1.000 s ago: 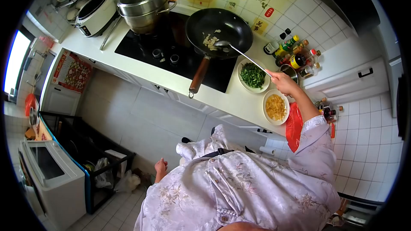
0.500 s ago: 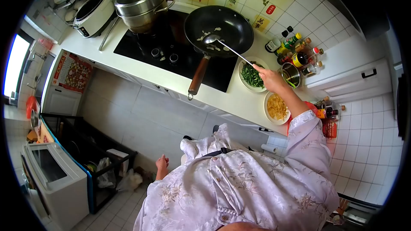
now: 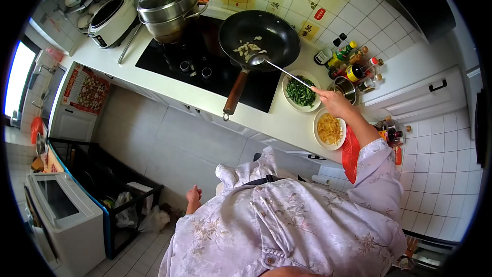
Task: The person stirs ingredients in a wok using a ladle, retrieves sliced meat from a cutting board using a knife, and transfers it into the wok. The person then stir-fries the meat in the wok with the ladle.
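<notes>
Shows hob (image 3: 171,57) set into bench (image 3: 289,122), with pot (image 3: 163,18) on its left and wok (image 3: 281,41) on its right. Has sliced pieces (image 3: 249,47) in wok, plus ladle (image 3: 285,73), head inside, handle running out right over leaf plate (image 3: 288,101). Puts strip dish (image 3: 332,147) nearer front edge, right of leaf plate; bottles (image 3: 353,72) behind, by wall; rice cooker (image 3: 122,26) left of pot.

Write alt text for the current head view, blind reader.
The person's bare right hand holds a long-handled silver metal ladle in a round black wok with pale chopped pieces on a black glass cooktop. To the right, two round white dishes hold chopped green leaves and yellow strips; the bare left hand hangs low.
</notes>
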`<state>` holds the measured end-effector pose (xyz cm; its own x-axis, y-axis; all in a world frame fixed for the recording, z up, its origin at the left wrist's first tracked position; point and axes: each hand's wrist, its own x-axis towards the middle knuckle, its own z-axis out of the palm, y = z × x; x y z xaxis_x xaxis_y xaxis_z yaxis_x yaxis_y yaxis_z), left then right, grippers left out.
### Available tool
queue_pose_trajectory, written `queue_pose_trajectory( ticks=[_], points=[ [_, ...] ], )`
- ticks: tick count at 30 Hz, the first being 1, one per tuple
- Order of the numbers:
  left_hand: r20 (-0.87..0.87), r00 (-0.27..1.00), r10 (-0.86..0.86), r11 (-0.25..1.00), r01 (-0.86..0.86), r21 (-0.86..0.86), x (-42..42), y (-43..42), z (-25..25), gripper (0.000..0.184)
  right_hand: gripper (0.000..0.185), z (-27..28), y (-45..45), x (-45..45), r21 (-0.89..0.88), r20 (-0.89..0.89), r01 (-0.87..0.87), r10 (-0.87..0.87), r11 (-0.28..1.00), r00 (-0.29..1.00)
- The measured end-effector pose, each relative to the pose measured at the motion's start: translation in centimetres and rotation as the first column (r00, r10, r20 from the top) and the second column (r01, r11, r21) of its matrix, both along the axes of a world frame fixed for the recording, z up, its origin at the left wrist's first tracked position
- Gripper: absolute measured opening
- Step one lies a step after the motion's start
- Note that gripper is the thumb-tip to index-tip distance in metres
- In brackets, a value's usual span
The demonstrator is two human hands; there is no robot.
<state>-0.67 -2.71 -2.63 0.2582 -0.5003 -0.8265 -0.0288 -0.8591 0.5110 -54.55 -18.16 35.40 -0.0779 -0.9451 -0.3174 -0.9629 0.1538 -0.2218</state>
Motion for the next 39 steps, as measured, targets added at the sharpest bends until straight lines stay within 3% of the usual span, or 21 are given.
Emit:
queue_pose_trajectory(
  ticks=[3, 5, 10, 13, 17, 19, 21, 23, 29, 31, 34, 39],
  points=[
    [0.04, 0.999, 0.01, 0.999, -0.012, 0.041, -1.1, -0.4, 1.0, 0.02, 0.039, -1.3, -0.5, 1.1, 0.005, 0.055, 0.032, -0.032, 0.999, 0.998],
    [0.067, 0.998, 0.021, 0.997, -0.026, 0.075, -1.6, -0.5, 1.3, 0.02, 0.039, -1.9, -1.3, 2.2, -0.158, 0.042, -0.003, 0.009, 0.988, 0.999],
    [-0.066, 0.991, 0.12, 0.992, -0.117, 0.051, -1.0, -0.9, 0.8, 0.02, 0.036, -4.0, -3.2, 0.9, -0.24, 0.107, 0.013, 0.013, 0.971, 0.994],
    [-0.042, 0.991, 0.128, 0.99, -0.125, 0.062, -0.6, 0.1, 1.3, 0.02, 0.036, -4.1, -4.5, 2.3, -0.167, 0.187, 0.085, -0.054, 0.982, 0.981],
    [-0.019, 0.983, 0.183, 0.982, -0.182, 0.047, -0.3, 1.5, 1.8, 0.02, 0.037, -5.6, -5.4, 2.9, -0.165, 0.112, -0.025, 0.044, 0.986, 0.993],
    [-0.031, 0.997, 0.064, 0.998, -0.064, 0.008, 0.5, 2.5, 1.5, 0.022, 0.038, -6.5, -5.3, 2.6, -0.257, 0.143, -0.046, 0.085, 0.965, 0.986],
    [-0.009, 0.996, 0.092, 0.996, -0.092, 0.02, 0.4, 3.0, 1.4, 0.023, 0.038, -6.3, -4.9, 2.4, -0.143, 0.112, -0.004, 0.02, 0.99, 0.993],
    [0.006, 0.992, 0.129, 0.991, -0.129, 0.019, 0.1, 2.9, 1.6, 0.023, 0.038, -5.5, -4.8, 2.0, -0.143, 0.079, 0.001, 0.01, 0.99, 0.997],
    [0.048, 0.998, 0.035, 0.997, -0.031, -0.077, 0.8, 3.2, 0.3, 0.023, 0.038, -3.8, -4.2, 0.8, -0.181, 0.062, 0.039, -0.028, 0.983, 0.998],
    [0.007, 0.994, 0.106, 0.994, -0.106, -0.019, 0.5, 2.7, 1.8, 0.021, 0.038, -2.4, -3.7, 1.5, -0.082, 0.006, 0.035, -0.035, 0.996, 0.999],
    [-0.019, 0.981, 0.191, 0.981, -0.19, 0.035, 0.3, 2.8, 2.0, 0.02, 0.04, -4.1, -3.2, 1.4, -0.185, 0.027, -0.05, 0.056, 0.981, 0.998],
    [-0.006, 0.983, 0.186, 0.982, -0.186, 0.027, 0.5, 2.1, 1.4, 0.02, 0.044, -3.7, -2.5, 1.5, -0.122, -0.068, -0.068, 0.06, 0.99, 0.996]
  ],
)
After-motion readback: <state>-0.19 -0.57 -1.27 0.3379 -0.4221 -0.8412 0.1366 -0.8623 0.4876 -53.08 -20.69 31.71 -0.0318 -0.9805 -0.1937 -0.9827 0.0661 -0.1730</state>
